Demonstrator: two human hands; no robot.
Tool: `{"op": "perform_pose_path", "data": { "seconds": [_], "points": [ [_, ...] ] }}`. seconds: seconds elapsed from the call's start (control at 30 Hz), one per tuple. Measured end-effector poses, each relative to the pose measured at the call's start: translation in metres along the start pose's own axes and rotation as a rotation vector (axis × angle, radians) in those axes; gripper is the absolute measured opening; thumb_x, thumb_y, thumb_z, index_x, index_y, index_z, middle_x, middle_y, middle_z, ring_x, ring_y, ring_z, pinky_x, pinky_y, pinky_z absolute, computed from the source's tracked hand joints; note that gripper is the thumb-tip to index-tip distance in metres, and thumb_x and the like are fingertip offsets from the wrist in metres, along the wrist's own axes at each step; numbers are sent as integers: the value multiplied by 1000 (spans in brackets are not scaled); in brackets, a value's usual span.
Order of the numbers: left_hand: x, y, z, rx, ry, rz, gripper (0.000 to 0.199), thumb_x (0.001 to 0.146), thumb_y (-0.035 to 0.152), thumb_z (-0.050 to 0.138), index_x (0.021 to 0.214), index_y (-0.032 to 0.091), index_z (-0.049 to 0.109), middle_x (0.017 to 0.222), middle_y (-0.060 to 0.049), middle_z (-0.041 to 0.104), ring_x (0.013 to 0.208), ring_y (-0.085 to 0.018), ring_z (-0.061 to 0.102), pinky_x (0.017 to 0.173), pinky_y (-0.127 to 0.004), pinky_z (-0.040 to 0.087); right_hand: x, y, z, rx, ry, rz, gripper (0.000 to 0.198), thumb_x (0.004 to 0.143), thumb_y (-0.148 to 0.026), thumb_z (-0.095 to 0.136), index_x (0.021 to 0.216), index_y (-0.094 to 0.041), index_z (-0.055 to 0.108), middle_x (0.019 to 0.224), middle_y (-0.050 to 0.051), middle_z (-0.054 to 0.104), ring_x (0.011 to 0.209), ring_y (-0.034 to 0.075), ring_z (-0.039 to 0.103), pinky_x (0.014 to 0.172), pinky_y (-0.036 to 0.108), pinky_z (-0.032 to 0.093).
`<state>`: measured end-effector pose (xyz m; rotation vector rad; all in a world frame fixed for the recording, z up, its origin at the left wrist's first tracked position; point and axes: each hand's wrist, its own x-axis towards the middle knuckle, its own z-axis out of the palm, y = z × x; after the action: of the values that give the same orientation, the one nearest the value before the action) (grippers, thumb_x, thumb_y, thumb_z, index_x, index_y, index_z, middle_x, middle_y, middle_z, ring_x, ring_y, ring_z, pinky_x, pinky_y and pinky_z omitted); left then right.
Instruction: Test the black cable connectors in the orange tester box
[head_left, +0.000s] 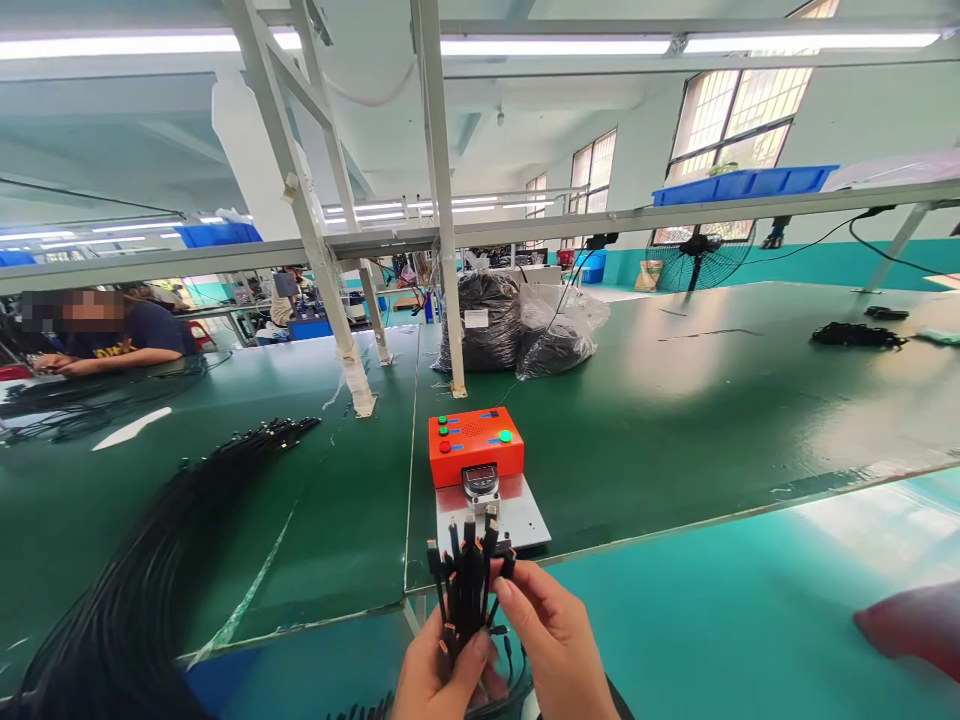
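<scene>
A bunch of black USB cables [471, 575] with orange-marked connector ends stands upright in my left hand [442, 665], whose fingers are closed round it low down. My right hand [551, 630] pinches one cable connector [508, 563] of the bunch between thumb and forefinger, at the right side. Just beyond the connectors is an orange box [476, 440] with green and red buttons, joined to a metal plate [529, 515] that carries a small digital gauge [480, 480]. The bunch hides part of the plate.
A thick bundle of black cables [172, 530] lies along the green table [637, 430] at left. Farther back stand two plastic bags of black goods [487, 315] beside white rack posts [442, 200]. A co-worker [150, 330] sits at far left. A fan [697, 255] is behind the table.
</scene>
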<state>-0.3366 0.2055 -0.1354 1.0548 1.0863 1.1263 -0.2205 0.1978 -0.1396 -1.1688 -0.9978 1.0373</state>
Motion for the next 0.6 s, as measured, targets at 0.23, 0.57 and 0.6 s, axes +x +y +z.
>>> {"op": "perform_pose_path", "data": {
  "seconds": [0.23, 0.57, 0.6],
  "points": [
    [2, 4, -15, 48, 189, 50, 33, 63, 51, 72, 65, 18, 68, 55, 2, 59, 56, -12, 52, 55, -19, 43, 12, 21, 2, 188, 36, 258, 46, 70, -62, 56, 66, -17, 57, 36, -5, 47, 40, 14, 50, 50, 27, 42],
    [0, -3, -4, 67, 202, 60, 46, 57, 59, 71, 67, 14, 68, 45, 5, 42, 40, -6, 35, 38, -18, 26, 31, 10, 1, 215, -29, 374, 41, 66, -55, 59, 65, -14, 55, 36, -7, 46, 34, 10, 48, 45, 24, 40],
    [0, -3, -5, 59, 199, 55, 46, 58, 59, 71, 68, 15, 68, 45, 5, 43, 40, -6, 36, 38, -17, 27, 32, 11, 1, 217, -31, 378, 39, 68, -53, 58, 65, -15, 55, 36, -7, 46, 33, 10, 48, 45, 24, 40]
  ]
}}
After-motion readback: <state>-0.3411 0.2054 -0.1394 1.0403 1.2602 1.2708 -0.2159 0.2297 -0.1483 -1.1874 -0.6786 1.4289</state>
